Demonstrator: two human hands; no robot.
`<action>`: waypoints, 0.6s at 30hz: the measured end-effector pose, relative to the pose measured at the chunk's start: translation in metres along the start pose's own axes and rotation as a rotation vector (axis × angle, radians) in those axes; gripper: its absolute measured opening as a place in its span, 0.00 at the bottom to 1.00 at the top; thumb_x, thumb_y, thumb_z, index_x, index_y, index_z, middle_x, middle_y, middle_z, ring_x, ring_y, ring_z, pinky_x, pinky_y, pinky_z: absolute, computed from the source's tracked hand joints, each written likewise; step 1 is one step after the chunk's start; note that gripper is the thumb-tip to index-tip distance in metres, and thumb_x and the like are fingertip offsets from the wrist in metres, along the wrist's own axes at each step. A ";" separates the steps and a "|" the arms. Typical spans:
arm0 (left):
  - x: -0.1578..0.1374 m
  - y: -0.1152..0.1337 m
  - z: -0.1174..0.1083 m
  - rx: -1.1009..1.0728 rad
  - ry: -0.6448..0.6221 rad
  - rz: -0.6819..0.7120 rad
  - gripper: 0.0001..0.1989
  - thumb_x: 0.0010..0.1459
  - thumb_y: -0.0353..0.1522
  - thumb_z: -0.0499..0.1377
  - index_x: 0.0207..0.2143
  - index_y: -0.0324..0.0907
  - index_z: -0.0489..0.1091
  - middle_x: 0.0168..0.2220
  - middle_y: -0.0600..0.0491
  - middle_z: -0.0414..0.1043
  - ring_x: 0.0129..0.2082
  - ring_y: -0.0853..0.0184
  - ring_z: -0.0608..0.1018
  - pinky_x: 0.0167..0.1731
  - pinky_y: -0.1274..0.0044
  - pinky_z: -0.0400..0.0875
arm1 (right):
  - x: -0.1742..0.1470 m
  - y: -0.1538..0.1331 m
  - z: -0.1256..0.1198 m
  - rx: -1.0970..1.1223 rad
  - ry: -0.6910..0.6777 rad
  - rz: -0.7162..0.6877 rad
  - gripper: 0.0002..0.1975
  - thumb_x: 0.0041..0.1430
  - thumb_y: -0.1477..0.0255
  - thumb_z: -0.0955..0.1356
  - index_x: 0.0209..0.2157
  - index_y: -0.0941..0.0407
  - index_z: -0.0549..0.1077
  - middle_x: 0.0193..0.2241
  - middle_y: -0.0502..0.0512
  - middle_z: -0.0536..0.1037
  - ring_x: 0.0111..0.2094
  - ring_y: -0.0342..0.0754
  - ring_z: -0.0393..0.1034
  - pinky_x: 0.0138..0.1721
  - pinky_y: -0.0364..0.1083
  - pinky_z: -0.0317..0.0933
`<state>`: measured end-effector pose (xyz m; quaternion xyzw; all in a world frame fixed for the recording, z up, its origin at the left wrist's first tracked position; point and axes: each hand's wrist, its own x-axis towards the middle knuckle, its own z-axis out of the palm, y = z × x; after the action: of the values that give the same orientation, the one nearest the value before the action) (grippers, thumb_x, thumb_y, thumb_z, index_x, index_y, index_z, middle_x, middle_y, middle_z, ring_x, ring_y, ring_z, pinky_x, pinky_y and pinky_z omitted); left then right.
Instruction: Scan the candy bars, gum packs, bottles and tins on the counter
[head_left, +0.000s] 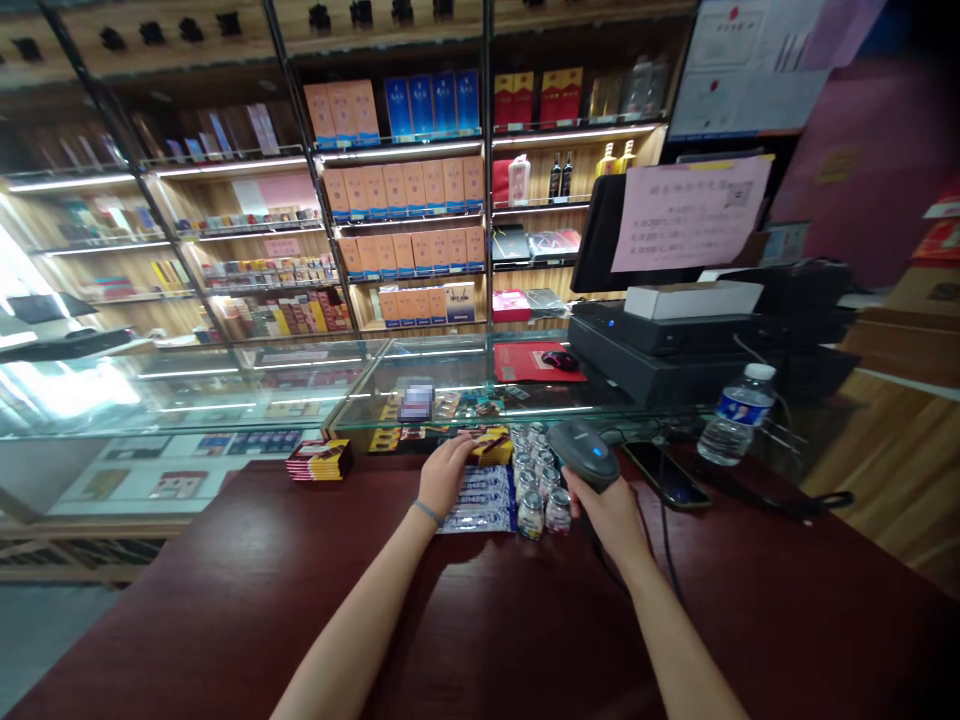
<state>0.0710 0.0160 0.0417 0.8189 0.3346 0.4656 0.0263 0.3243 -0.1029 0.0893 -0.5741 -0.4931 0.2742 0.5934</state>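
On the dark red table [187, 600] are, from the left, a yellow stack [318, 461], the left hand [444, 472] at yellow boxes [493, 446] behind blue-and-white packets [484, 502], its hold impossible to tell, small jars [531, 515], the right hand [611, 512] clasped around a scanner [583, 452], a phone [667, 474] and 1 bottle [735, 418].

Scanner [579, 452] — smooth plastic; table [225, 600] — glossy.

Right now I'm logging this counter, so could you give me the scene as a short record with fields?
Right hand: holds barcode scanner
Left hand: at yellow packs, contact unclear
Between hands: blue-and-white packets, small jars
Left of left hand: yellow-and-red stack
Beyond scanner, rightward: smartphone, capped water bottle
Surface: dark red-brown countertop
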 end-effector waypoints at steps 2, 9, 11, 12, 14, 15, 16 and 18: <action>-0.011 -0.005 -0.014 -0.091 0.118 -0.078 0.15 0.65 0.27 0.54 0.50 0.47 0.74 0.51 0.47 0.75 0.52 0.61 0.77 0.53 0.69 0.72 | -0.001 0.000 0.002 -0.004 0.013 -0.007 0.16 0.53 0.57 0.72 0.23 0.52 0.68 0.14 0.47 0.70 0.16 0.46 0.65 0.21 0.45 0.61; -0.046 -0.024 -0.041 -0.570 0.482 -0.598 0.12 0.59 0.36 0.64 0.44 0.44 0.71 0.40 0.51 0.77 0.40 0.64 0.80 0.44 0.74 0.74 | -0.008 -0.007 0.007 -0.061 -0.007 -0.068 0.15 0.53 0.58 0.71 0.23 0.52 0.68 0.14 0.48 0.71 0.17 0.46 0.66 0.23 0.45 0.62; -0.053 -0.030 -0.044 -0.761 0.574 -0.726 0.14 0.55 0.37 0.67 0.42 0.43 0.70 0.39 0.52 0.77 0.40 0.65 0.80 0.42 0.75 0.74 | -0.010 -0.005 0.010 -0.054 -0.063 -0.079 0.15 0.54 0.59 0.71 0.23 0.52 0.68 0.13 0.48 0.71 0.17 0.46 0.66 0.24 0.45 0.63; -0.056 -0.033 -0.045 -0.860 0.619 -0.784 0.15 0.54 0.37 0.68 0.41 0.43 0.69 0.40 0.52 0.77 0.40 0.66 0.80 0.41 0.75 0.75 | -0.012 -0.003 0.013 -0.045 -0.085 -0.075 0.15 0.55 0.59 0.71 0.23 0.52 0.69 0.14 0.48 0.71 0.17 0.46 0.66 0.24 0.45 0.63; -0.061 -0.037 -0.046 -1.039 0.706 -0.882 0.17 0.53 0.34 0.69 0.42 0.44 0.68 0.42 0.52 0.77 0.40 0.67 0.80 0.42 0.75 0.75 | -0.016 0.000 0.020 -0.024 -0.106 -0.056 0.14 0.56 0.58 0.71 0.24 0.52 0.69 0.14 0.47 0.71 0.17 0.46 0.65 0.23 0.45 0.63; -0.063 -0.038 -0.046 -1.110 0.740 -0.919 0.17 0.53 0.33 0.69 0.42 0.45 0.67 0.43 0.52 0.77 0.40 0.68 0.80 0.43 0.74 0.75 | -0.019 0.001 0.025 -0.016 -0.107 -0.046 0.14 0.55 0.58 0.71 0.25 0.52 0.70 0.14 0.47 0.71 0.16 0.45 0.65 0.23 0.45 0.63; -0.065 -0.040 -0.046 -1.164 0.770 -0.949 0.16 0.53 0.31 0.69 0.42 0.45 0.67 0.43 0.53 0.77 0.40 0.68 0.81 0.44 0.74 0.75 | -0.022 0.002 0.030 -0.009 -0.115 -0.037 0.14 0.55 0.58 0.72 0.26 0.52 0.70 0.14 0.46 0.70 0.16 0.45 0.64 0.22 0.45 0.63; -0.067 -0.043 -0.045 -1.236 0.810 -0.995 0.15 0.55 0.28 0.67 0.42 0.45 0.67 0.42 0.53 0.77 0.40 0.69 0.81 0.46 0.73 0.75 | -0.029 0.004 0.041 -0.005 -0.154 -0.018 0.13 0.55 0.58 0.72 0.30 0.53 0.72 0.14 0.46 0.71 0.15 0.45 0.63 0.20 0.45 0.62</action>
<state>-0.0097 -0.0015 0.0023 0.1906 0.3240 0.7514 0.5423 0.2778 -0.1109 0.0719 -0.5483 -0.5431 0.3111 0.5547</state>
